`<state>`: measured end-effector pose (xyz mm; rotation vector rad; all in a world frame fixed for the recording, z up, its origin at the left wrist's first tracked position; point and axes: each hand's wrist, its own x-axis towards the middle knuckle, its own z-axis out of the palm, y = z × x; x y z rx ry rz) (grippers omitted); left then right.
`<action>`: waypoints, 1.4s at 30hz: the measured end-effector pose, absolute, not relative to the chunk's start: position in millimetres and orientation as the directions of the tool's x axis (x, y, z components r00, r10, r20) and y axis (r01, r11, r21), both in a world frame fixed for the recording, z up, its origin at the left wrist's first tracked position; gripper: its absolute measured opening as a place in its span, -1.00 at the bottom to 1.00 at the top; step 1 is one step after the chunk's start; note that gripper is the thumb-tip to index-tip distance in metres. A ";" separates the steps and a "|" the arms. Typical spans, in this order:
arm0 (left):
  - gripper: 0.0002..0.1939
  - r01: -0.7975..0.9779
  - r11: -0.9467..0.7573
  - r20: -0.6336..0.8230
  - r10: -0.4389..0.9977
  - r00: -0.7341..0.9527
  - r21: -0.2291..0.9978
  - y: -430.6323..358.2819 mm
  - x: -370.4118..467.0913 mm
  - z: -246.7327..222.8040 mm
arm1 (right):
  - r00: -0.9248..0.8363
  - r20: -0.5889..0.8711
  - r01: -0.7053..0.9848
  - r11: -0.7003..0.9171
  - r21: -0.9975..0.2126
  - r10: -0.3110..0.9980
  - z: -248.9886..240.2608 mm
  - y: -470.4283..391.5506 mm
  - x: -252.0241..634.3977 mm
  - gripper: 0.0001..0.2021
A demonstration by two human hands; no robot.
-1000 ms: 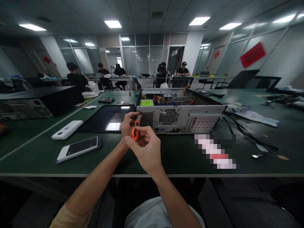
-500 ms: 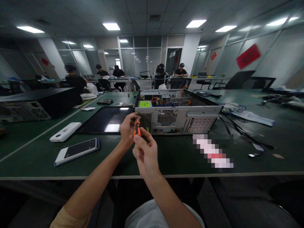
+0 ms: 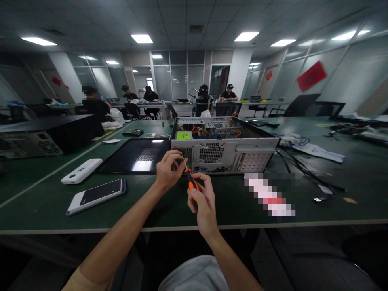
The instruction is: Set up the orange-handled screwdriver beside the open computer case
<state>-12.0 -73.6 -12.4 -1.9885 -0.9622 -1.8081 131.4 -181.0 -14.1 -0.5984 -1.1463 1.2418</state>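
An orange and black screwdriver (image 3: 192,181) is gripped by its handle in my right hand (image 3: 205,202). Its shaft slants up and left to the fingertips of my left hand (image 3: 168,169). Those fingers are pinched together by the tip, and anything between them is too small to make out. Just behind both hands lies an opened computer case (image 3: 256,146) on its side, its rear panel facing me. Inside it I see wires and a bright green-labelled part (image 3: 183,135). A black side panel (image 3: 130,155) lies flat to the left of the case.
On the left of the green table (image 3: 145,214) are a white power bank (image 3: 81,171) and a phone-like device (image 3: 97,196). Another computer case (image 3: 51,135) stands farther left. Black cables (image 3: 306,171) and a glove (image 3: 321,152) lie at right. People sit at tables behind.
My right hand has moved right and down with the screwdriver, whose shaft now slants left. The left hand has shifted slightly right and down. The view has tilted a little.
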 end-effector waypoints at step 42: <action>-0.86 0.627 -0.743 0.914 0.387 0.118 0.234 -70.3 -10.8 -19.2 | 0.087 0.874 0.343 0.809 -0.477 0.478 -12.0 -146.4 160.9 -0.76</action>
